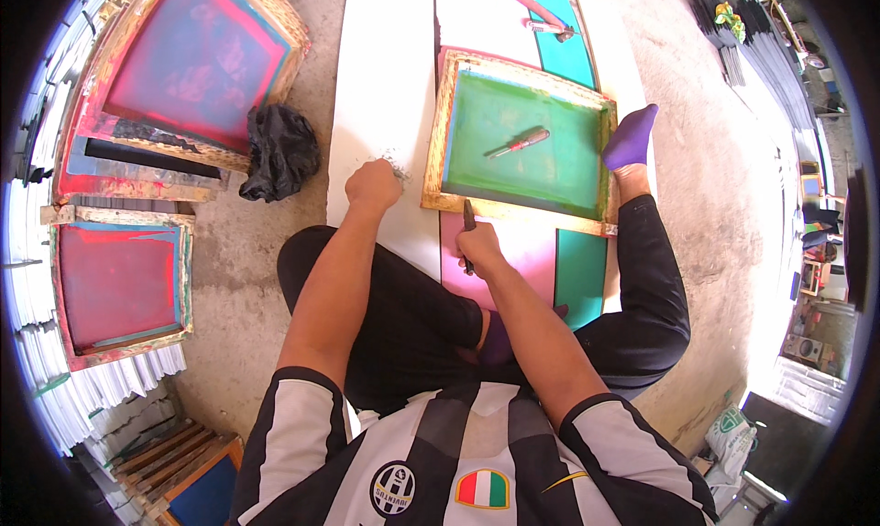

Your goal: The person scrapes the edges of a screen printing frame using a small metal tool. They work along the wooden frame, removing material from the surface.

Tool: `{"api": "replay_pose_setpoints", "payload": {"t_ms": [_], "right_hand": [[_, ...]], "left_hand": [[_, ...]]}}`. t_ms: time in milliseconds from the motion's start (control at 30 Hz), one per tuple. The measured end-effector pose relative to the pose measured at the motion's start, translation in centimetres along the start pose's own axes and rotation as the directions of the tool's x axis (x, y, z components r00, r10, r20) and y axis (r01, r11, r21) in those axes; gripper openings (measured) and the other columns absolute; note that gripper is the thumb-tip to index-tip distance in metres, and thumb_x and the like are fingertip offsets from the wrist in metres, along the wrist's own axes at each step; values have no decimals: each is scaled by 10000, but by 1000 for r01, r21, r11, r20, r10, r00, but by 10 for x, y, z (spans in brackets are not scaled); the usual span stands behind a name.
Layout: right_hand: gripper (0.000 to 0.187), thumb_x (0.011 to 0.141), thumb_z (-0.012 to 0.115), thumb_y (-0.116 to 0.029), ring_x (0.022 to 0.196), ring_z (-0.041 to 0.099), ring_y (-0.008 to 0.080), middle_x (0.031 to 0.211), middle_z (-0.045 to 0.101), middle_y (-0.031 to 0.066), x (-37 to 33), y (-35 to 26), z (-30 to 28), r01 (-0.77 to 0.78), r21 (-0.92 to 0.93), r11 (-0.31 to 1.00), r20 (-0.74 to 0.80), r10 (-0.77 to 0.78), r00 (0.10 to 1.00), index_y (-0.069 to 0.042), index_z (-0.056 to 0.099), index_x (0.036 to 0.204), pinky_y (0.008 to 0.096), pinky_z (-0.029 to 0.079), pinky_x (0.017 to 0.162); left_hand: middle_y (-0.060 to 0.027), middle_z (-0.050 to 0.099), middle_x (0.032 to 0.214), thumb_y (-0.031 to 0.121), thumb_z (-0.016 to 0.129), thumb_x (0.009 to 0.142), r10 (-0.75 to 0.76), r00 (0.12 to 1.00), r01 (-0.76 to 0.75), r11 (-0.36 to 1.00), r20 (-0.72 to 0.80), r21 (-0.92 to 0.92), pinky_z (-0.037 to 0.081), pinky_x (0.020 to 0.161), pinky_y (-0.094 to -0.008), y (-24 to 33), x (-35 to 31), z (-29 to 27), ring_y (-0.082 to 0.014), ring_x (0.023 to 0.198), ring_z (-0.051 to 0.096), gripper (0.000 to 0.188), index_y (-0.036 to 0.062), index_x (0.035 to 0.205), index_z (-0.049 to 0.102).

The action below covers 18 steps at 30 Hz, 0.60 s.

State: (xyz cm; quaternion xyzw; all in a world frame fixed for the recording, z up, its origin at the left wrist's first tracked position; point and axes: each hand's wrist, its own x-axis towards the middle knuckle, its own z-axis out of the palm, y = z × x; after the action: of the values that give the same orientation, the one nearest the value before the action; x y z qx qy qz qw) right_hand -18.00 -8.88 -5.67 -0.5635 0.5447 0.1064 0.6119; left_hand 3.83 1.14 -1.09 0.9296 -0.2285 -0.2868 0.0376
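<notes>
My left hand (pixel 374 187) is closed just above the white board, beside a scatter of small greyish bits (pixel 396 166). Whatever its fingers may pinch is hidden. My right hand (pixel 478 247) grips a dark pliers-like tool (pixel 469 216), whose end points up toward the near edge of a wooden screen-printing frame (pixel 527 212). Green-stained mesh (pixel 495 104) fills that frame, and a screwdriver (pixel 519 143) with a reddish handle lies on it. My foot in a purple sock (pixel 632 136) rests against the frame's right side.
A hammer (pixel 553 25) lies on the boards beyond the frame. Pink and teal sheets (pixel 579 269) show under the frame. To the left are a black plastic bag (pixel 279 150), a large stained screen frame (pixel 293 40) and a smaller red-meshed frame (pixel 124 283). Paper stacks line the left edge.
</notes>
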Motion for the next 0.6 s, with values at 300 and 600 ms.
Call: {"api": "replay_pose_setpoints", "payload": {"t_ms": [300, 600], "right_hand": [[41, 774, 620, -30, 451, 560, 204, 618, 586, 101, -1, 19, 4, 129, 279, 952, 126, -169, 977, -5, 588, 769, 362, 444, 409], [101, 841, 650, -59, 571, 632, 215, 713, 622, 122, -26, -7, 20, 175, 158, 972, 333, -220, 917, 32, 635, 882, 341, 517, 486]], "left_hand": [[-132, 763, 988, 318, 743, 858, 214, 964, -242, 952, -157, -186, 565, 831, -450, -7, -6, 8, -327, 938, 727, 267, 105, 1013, 787], [-106, 754, 918, 238, 737, 830, 716, 682, -731, 663, -151, -158, 555, 827, -433, 1, -27, 16, -318, 914, 708, 174, 132, 953, 801]]}}
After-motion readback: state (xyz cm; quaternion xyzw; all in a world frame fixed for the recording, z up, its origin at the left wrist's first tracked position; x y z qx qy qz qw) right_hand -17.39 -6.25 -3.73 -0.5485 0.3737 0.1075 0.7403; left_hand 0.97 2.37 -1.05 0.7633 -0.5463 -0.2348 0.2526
